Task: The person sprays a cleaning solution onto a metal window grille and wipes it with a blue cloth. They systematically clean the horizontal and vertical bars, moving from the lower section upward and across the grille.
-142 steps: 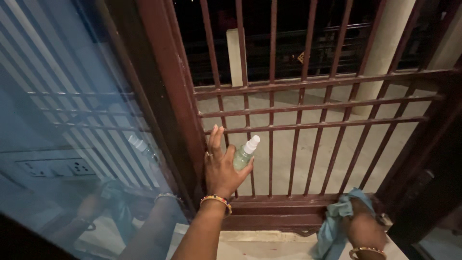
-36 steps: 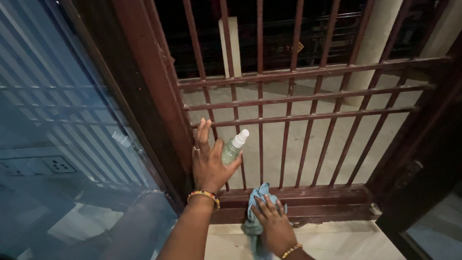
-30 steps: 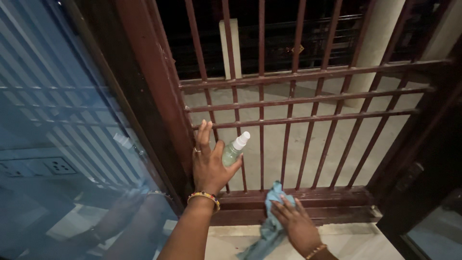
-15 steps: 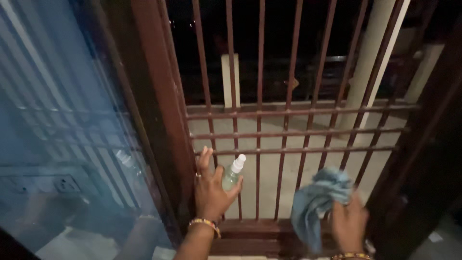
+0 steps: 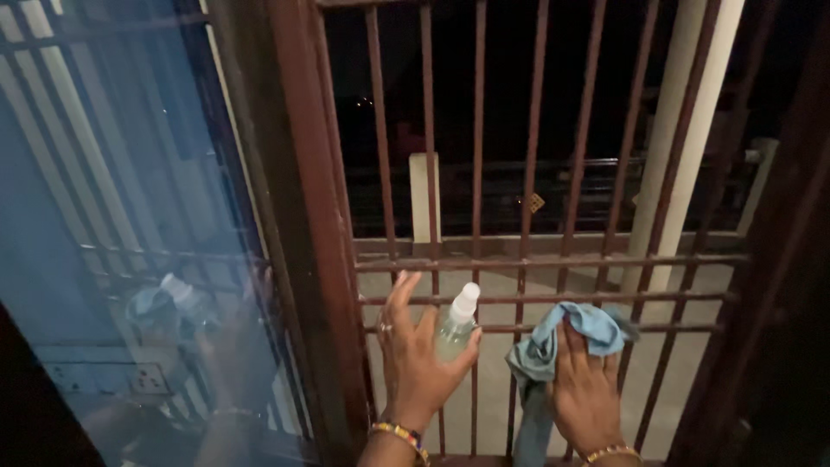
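- The left hand (image 5: 421,367) is clenched around a small pale-green translucent spray bottle with a white nozzle (image 5: 456,323): the thumb crosses the front of the body, and the index and middle fingers stretch up flat beside the dark red-brown painted metal window grille (image 5: 519,259).
- The bottle stands nearly upright, tipped slightly to the right, just in front of the lower horizontal bars; its body is mostly covered by the thumb and palm, so the liquid level cannot be told.
- The right hand (image 5: 586,393) presses a crumpled light-blue cleaning cloth (image 5: 566,333) against the grille, fingers spread flat over it; the cloth bunches above the fingertips and 1 tail hangs down on the left of the hand to the frame's lower edge.
- Both hands sit near each other, with 2 vertical bars between them.
- A beaded multicolour bracelet (image 5: 399,432) rings the left wrist and a gold bangle (image 5: 612,452) the right; both are partly cut off at the bottom edge.
- Left of the grille's upright stands a glass pane (image 5: 130,216); it mirrors the bottle, cloth and arm faintly and blurred.
- Beyond the bars lie a pale balcony floor, a cream round pillar (image 5: 683,147) and darkness; further detail is too dim to make out.
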